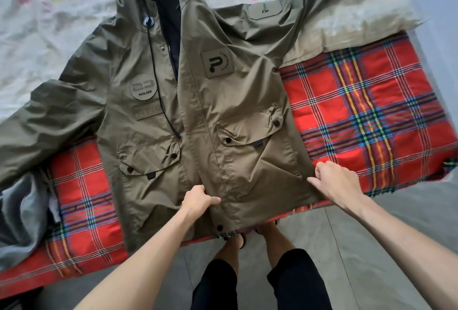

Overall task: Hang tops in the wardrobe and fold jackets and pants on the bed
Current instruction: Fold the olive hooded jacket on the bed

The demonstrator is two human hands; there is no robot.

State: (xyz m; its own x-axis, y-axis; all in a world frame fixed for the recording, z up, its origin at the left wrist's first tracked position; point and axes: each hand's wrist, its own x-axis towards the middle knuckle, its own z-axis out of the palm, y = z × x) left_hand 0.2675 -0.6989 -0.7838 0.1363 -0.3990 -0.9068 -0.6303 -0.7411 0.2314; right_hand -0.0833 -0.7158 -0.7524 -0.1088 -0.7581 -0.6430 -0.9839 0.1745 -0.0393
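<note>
An olive hooded jacket (173, 111) is laid front-up across the bed, its hem at the near edge and its hood toward the far side. Both sleeves are spread outward, one over the floral sheet (49, 12) and the other over a beige pillow (347, 19). A red plaid blanket (359, 111) is spread beneath it along the near edge. The front opening is gripped just above the hem by the left hand (198, 200) — fingers curled into the fabric, thumb laid on top. The lower side edge of the jacket is pinched by the right hand (334, 183) — thumb stretched over the cloth, fingers bent at the seam. A grey garment (19, 210) is heaped at the bed's left edge.
</note>
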